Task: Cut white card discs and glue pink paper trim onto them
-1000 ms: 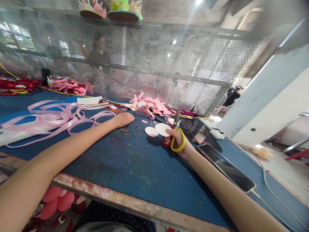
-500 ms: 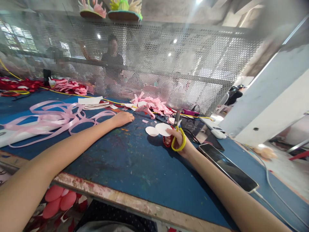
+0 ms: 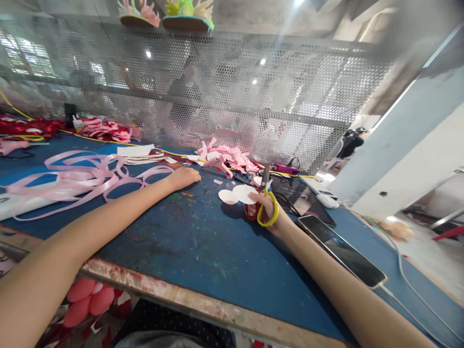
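My right hand (image 3: 268, 212) is closed on a pair of scissors (image 3: 267, 195) with yellow handles, blades pointing away from me. Its fingers also pinch a rounded white paper cutout (image 3: 243, 194), and a second white paper cutout (image 3: 228, 196) overlaps it at the left. My left hand (image 3: 185, 178) rests on the blue table (image 3: 174, 241) with its fingers curled under; anything inside them is hidden. Beside that hand lie loops of pale pink ribbon (image 3: 105, 183) and a stack of white paper (image 3: 139, 153).
A phone (image 3: 342, 251) with a cable lies beside my right forearm. Pink strips (image 3: 232, 157) are heaped behind my hands, near a yellow cord (image 3: 170, 153). A perforated metal screen (image 3: 224, 96) borders the far edge; a person (image 3: 184, 94) is behind it.
My hands stay nearly still, the scissors and cutouts with them. Behind the screen the person has shifted right. A pink object has come into view at the far left edge of the table.
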